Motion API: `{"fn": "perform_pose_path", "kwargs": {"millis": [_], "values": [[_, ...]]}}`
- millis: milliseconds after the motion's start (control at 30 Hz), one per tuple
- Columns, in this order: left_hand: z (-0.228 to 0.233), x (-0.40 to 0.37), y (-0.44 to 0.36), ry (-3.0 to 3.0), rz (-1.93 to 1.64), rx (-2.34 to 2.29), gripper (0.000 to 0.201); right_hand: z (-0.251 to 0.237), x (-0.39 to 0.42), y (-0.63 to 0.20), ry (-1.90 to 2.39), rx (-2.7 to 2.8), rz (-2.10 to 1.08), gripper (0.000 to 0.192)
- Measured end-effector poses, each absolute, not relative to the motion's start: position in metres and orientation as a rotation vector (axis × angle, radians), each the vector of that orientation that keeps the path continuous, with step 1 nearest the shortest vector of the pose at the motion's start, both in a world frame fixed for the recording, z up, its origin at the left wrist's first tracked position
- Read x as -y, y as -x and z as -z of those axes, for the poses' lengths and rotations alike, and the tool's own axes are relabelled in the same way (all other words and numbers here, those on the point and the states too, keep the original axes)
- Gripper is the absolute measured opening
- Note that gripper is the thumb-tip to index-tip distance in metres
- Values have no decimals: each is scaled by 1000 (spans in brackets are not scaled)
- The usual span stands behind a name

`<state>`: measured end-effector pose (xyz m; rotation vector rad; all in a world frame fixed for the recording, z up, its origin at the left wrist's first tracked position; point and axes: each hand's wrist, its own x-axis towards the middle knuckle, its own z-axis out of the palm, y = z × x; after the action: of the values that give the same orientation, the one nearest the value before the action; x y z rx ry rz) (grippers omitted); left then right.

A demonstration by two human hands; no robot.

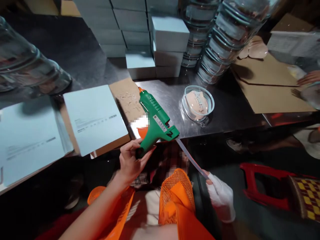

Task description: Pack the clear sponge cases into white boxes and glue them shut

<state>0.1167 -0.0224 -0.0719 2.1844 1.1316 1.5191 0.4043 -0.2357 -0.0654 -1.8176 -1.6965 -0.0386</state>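
- Left hand [131,160]: fingers closed round the grip of the green glue gun [157,113]; the gun is held over the near edge of the metal surface [166,91], nozzle pointing away over a piece of cardboard [128,101]; contact with the surface cannot be confirmed.
- Right hand [220,195], in a white glove: fingers pinched on the free end of a translucent glue stick [191,157], which bends slightly on its way to the gun.
- Done, as far as visible: the stick meets the rear of the gun and appears to have entered; depth inside is hidden.
- Left, by judgement: a long length of stick lies outside the gun; feeding looks begun, not complete; no glue is discernible at the nozzle.
- Nearby: a lidless-looking clear container [184,111] and a flat white box [96,116], neither touched by the hands.
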Motion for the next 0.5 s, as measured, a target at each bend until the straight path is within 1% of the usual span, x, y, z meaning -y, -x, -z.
{"fn": "perform_pose_path", "kwargs": {"millis": [133, 200, 233, 267, 300, 433, 500], "values": [[72, 15, -108, -2283, -1506, -1098, 44, 65, 237, -409, 1855, 1442, -678, 45], [67, 13, -106, -2389, -1458, -1087, 41, 65, 234, -408, 1875, 1317, -912, 52], [63, 13, -107, -2459, -1434, -1061, 40, 66, 233, -406, 1889, 1257, -965, 53], [59, 14, -107, -2527, -1423, -1022, 38, 68, 232, -404, 1910, 1220, -955, 51], [56, 15, -109, -2582, -1422, -981, 36, 71, 232, -402, 1940, 1218, -875, 48], [53, 23, -116, -2634, -1371, -968, 31, 90, 234, -392, 1974, 1338, -338, 42], [57, 26, -120, -2603, -1377, -1024, 30, 97, 234, -388, 1985, 1381, -64, 34]]}}
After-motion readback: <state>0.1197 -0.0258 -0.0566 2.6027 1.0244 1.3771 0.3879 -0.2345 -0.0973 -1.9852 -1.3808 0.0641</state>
